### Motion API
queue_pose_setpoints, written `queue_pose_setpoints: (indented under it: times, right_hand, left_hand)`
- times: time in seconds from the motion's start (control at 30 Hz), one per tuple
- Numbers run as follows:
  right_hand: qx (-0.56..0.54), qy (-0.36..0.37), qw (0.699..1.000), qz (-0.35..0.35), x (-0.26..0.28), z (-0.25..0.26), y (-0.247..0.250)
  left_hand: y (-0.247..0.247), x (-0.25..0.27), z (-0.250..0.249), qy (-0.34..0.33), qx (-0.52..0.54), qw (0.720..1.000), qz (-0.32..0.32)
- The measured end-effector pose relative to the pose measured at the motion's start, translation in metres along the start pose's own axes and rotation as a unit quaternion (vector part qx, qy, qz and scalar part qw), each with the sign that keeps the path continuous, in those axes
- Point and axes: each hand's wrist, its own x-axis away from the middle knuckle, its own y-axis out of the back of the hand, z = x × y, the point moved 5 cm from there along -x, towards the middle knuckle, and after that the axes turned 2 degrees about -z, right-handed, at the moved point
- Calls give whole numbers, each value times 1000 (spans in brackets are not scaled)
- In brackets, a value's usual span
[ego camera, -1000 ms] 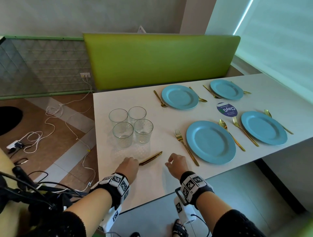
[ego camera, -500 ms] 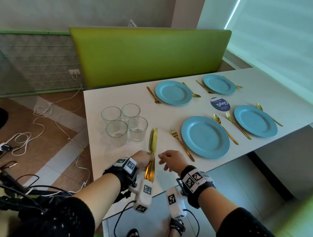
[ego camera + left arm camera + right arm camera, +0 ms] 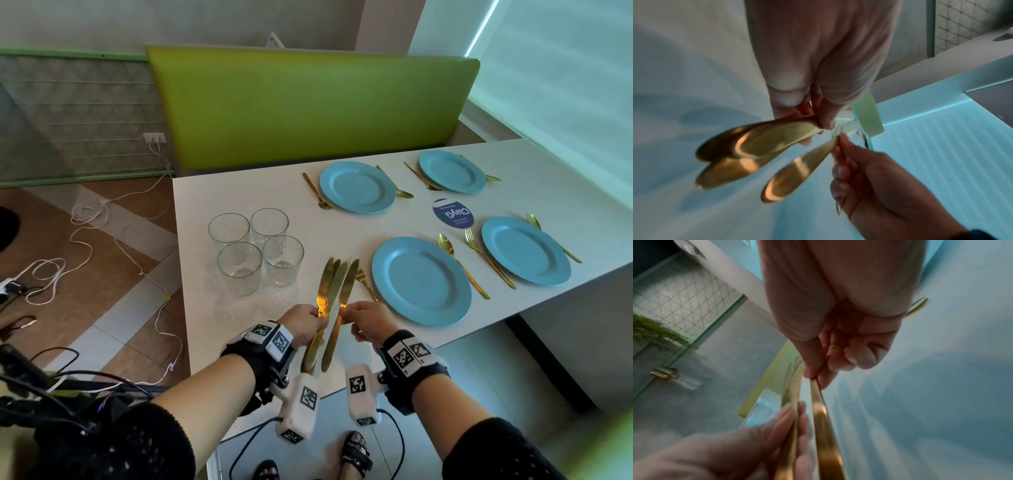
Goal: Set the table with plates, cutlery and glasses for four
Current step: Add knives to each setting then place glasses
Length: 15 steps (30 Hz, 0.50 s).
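My left hand [image 3: 317, 313] grips a bundle of gold knives [image 3: 327, 284] by their middles above the table's near edge, blades pointing away. My right hand [image 3: 346, 310] pinches a single gold knife [image 3: 348, 284] that stands slightly apart from the bundle. In the left wrist view the bundle's handles [image 3: 764, 139] fan out below my left fingers, and the single knife [image 3: 797, 170] runs to my right hand [image 3: 840, 141]. The right wrist view has the pinched knife [image 3: 822, 412] beside the bundle [image 3: 792, 410]. Blue plates [image 3: 421, 281] [image 3: 525, 250] [image 3: 358, 186] [image 3: 452, 171] lie on the white table [image 3: 239, 192].
Several clear glasses [image 3: 255, 246] stand clustered left of the knives. Gold forks [image 3: 366, 284] and spoons [image 3: 460, 263] flank the plates. A round blue sticker [image 3: 452, 213] sits between the plates. A green bench back [image 3: 308, 106] is behind the table; cables [image 3: 102, 222] lie on the floor at left.
My left hand lifted the knives off the table and turned them blades-away. My right hand moved in, pinched one knife and drew it slightly apart from the bundle.
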Motion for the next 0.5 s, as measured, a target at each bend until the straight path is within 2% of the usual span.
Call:
queue_pose_setpoints:
  times: [0.1,0.2,0.33,0.5]
  right_hand:
    - [27,-6,999,-42,-12,0,16]
    - [155,5,986,-65,-19,9,29]
    - [359,39,931,-48,-34,24,31]
    - [472,53,880,-29,-48,33,23]
  left_hand:
    - [10,-1,-9,4,19,999,-27]
    - [17,-1,-15,0,32,998,-46]
    - [17,-3,-19,2,39,999,-36]
    - [19,-5,-21,1,46,998,-46]
